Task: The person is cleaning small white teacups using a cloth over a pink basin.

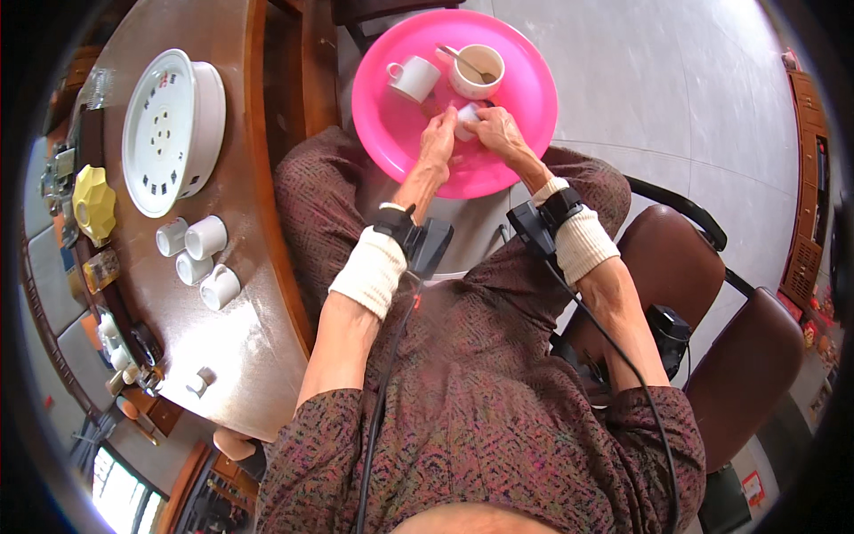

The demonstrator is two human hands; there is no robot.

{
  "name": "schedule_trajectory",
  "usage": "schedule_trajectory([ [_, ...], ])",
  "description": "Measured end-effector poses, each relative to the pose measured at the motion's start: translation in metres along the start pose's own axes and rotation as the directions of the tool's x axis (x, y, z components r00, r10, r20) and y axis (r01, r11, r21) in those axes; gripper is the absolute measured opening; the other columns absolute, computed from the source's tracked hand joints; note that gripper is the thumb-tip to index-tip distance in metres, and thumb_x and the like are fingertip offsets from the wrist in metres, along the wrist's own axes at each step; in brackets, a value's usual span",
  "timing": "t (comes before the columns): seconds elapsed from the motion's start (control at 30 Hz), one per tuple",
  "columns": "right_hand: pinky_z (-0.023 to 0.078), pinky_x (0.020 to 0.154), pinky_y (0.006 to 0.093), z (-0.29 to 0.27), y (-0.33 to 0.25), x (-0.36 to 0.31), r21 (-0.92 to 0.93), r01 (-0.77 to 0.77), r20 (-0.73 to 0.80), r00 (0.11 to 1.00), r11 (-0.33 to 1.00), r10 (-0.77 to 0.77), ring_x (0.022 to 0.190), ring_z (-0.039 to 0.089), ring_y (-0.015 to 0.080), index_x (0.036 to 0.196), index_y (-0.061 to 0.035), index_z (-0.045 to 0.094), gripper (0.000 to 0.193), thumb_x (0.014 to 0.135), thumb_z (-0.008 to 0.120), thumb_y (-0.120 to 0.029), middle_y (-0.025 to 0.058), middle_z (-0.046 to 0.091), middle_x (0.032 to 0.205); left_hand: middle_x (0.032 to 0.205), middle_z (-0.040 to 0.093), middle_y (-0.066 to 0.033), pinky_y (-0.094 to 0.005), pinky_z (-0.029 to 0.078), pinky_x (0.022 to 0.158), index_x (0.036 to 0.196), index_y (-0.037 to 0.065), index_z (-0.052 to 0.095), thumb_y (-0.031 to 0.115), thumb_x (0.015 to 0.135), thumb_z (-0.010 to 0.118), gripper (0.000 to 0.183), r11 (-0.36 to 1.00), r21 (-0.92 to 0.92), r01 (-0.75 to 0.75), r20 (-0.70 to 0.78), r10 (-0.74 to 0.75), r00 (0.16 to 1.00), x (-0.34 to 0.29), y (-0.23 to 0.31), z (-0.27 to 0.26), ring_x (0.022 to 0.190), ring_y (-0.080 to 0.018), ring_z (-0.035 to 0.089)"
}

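Note:
Over a pink round basin [374,116], both my hands meet around a small white cup [466,123], mostly covered by my fingers. My left hand [437,142] is closed at its left side, and my right hand [500,133] grips it from the right. Just beyond my left hand, a white mug [414,80] lies tilted in the basin, its handle to the left. Beside it stands a wider white mug [476,71] with a metal spoon [464,61] leaning in it. What lies under my fingers in the basin is hidden.
On the left, a brown wooden table [178,311] bears a round white tea tray [160,133] and several white cups [205,238]. Brown padded chairs [672,267] stand to my right. Cables [623,347] run along my arms from the wrist devices.

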State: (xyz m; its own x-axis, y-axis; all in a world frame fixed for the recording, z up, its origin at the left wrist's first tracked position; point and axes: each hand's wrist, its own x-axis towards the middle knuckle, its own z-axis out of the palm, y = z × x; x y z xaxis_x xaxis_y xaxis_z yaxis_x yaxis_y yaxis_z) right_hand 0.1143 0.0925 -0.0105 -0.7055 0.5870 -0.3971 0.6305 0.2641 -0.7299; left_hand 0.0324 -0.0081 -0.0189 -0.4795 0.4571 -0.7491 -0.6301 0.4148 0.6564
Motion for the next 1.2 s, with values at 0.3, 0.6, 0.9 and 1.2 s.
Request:
schedule_trajectory([
  [0.3,0.051,0.056,0.0295,-0.013,-0.02,-0.012,0.63,-0.123,0.159,0.987,0.767,0.027,0.063,0.062,0.0175,0.088,0.0045,0.063,0.03,0.077,0.057,-0.022,0.0126,0.063,0.076,0.08,0.06,-0.0066,-0.0326,0.047,0.047,0.095,0.012,0.055,0.039,0.085,0.056,0.029,0.912,-0.408,0.046,0.131,0.009,0.991,0.022,-0.003,-0.018,0.067,-0.0204,0.06],
  [0.6,0.048,0.07,0.0341,0.018,-0.001,-0.004,0.59,-0.087,0.051,0.996,0.802,0.07,0.077,0.062,0.0213,0.089,0.0018,0.063,0.025,0.078,0.052,-0.018,0.0135,0.065,0.081,0.091,0.059,-0.0069,-0.0412,0.052,0.063,0.104,0.013,0.056,0.038,0.084,0.057,0.033,0.975,-0.181,0.126,-0.052,-0.137,0.989,0.026,0.0,-0.015,0.082,-0.0217,0.059],
  [0.9,0.047,0.066,0.0324,0.02,-0.004,-0.003,0.522,0.032,-0.038,0.999,0.852,-0.014,0.072,0.06,0.0189,0.092,0.0044,0.06,0.029,0.086,0.051,-0.023,0.0127,0.063,0.079,0.09,0.059,-0.0131,-0.0372,0.05,0.069,0.101,0.002,0.053,0.044,0.086,0.052,0.044,0.944,0.283,-0.167,-0.146,0.214,0.966,0.009,0.004,0.005,0.082,-0.0235,0.06],
  [1.2,0.045,0.06,0.0436,0.025,-0.037,-0.029,0.324,0.31,0.002,0.944,0.894,-0.329,0.076,0.059,0.0421,0.091,0.0005,0.044,0.023,0.087,0.051,-0.021,0.0264,0.058,0.079,0.073,0.059,-0.0064,-0.0315,0.046,0.052,0.085,0.006,0.059,0.038,0.086,0.052,0.033,0.968,-0.018,-0.25,-0.182,0.243,0.953,0.036,-0.007,-0.037,0.062,-0.0168,0.057],
])
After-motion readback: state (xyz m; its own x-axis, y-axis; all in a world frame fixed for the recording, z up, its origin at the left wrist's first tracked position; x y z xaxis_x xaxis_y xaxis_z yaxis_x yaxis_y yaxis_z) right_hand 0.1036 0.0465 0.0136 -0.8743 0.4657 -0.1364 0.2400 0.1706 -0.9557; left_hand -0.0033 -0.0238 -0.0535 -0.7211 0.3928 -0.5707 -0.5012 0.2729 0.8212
